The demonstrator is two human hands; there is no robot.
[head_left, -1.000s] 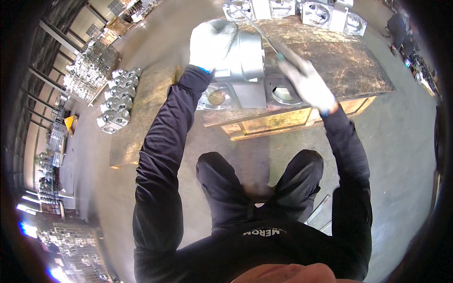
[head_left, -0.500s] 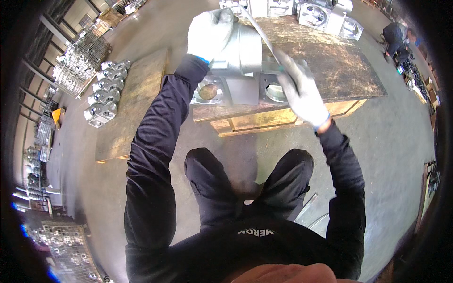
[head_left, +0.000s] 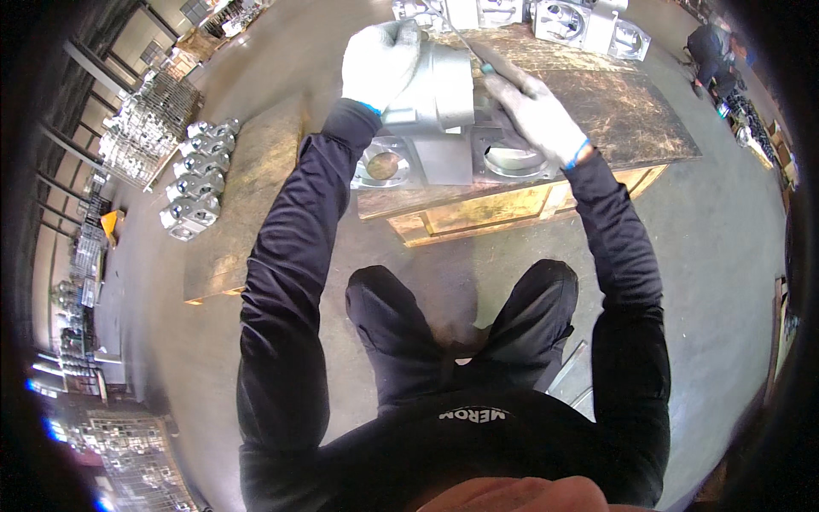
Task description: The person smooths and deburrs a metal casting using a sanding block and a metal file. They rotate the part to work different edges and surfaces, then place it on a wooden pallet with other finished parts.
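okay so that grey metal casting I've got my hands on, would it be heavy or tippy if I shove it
The metal casting looks thick-walled and solid, so probably heavy and rigid. Its broad flanged base sits flat on the wooden pallet, so it should scrape rather than tip. The left hand is gloved, likely aiding grip.

The right hand has slid in against the grey casting (left hand gripping).
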